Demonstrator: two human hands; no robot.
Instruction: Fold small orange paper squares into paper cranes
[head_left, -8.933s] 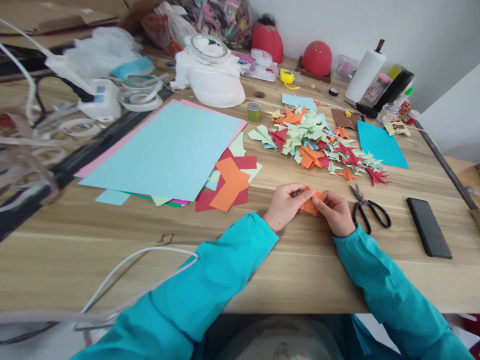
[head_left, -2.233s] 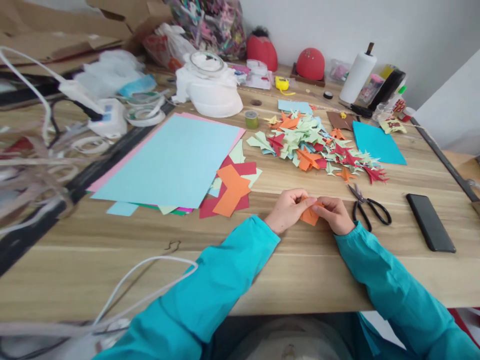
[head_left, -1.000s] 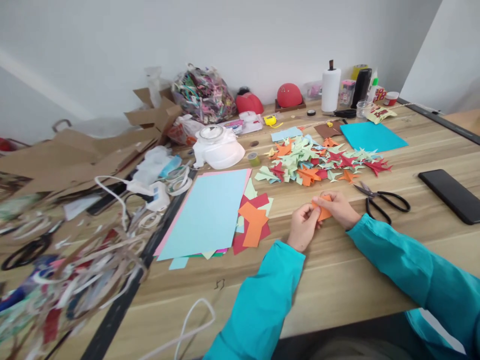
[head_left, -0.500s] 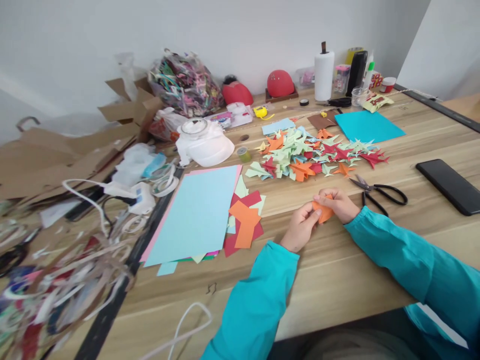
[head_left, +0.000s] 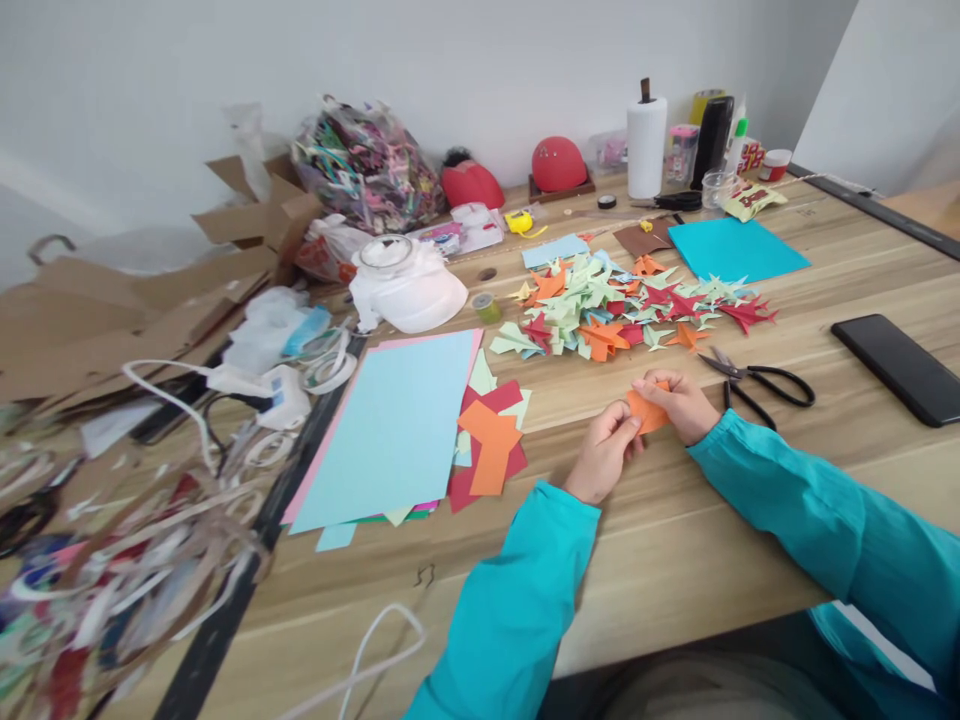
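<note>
A small folded piece of orange paper is pinched between both my hands just above the wooden table. My left hand grips its left edge with closed fingers. My right hand holds its right side, fingers curled over the top. Both arms wear teal sleeves. Behind my hands lies a heap of folded paper shapes in green, orange and red. Black scissors lie just right of my right hand.
A stack of large coloured sheets with orange and red scraps lies to the left. A black phone rests at the right. A turquoise sheet, paper towel roll, white mould, cardboard and tangled cables crowd the back and left.
My head has lifted and turned left, so the wall and left clutter show. Both hands have kept hold of the orange paper, turning and refolding it slightly.
</note>
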